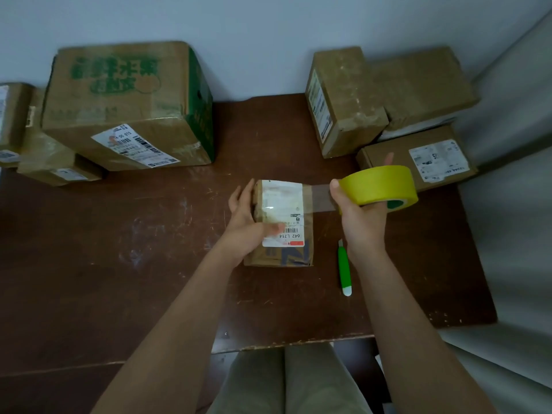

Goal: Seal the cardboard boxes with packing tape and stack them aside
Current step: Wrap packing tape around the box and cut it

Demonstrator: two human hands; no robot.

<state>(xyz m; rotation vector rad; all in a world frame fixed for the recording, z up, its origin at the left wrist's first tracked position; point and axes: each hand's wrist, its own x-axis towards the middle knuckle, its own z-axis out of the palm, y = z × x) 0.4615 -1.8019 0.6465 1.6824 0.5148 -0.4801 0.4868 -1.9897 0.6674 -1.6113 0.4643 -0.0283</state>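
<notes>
Firmly, the right hand [363, 218] gripped the yellow tape roll [379, 186], fingers through its core, a clear strip [321, 198] stretched from it to the small box [282, 224]. The left hand [249, 222] lay open against that box's left side, thumb across its label, closed on nothing. The box sat mid-table [119, 249], a green cutter [343, 268] just right of it. Other boxes [128, 106] stood along the wall.

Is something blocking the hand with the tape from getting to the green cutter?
Nothing visible does. The green cutter lies on bare table just below the right hand. That hand is busy, though, gripping the yellow tape roll, whose clear strip stretches to the small box.
</notes>
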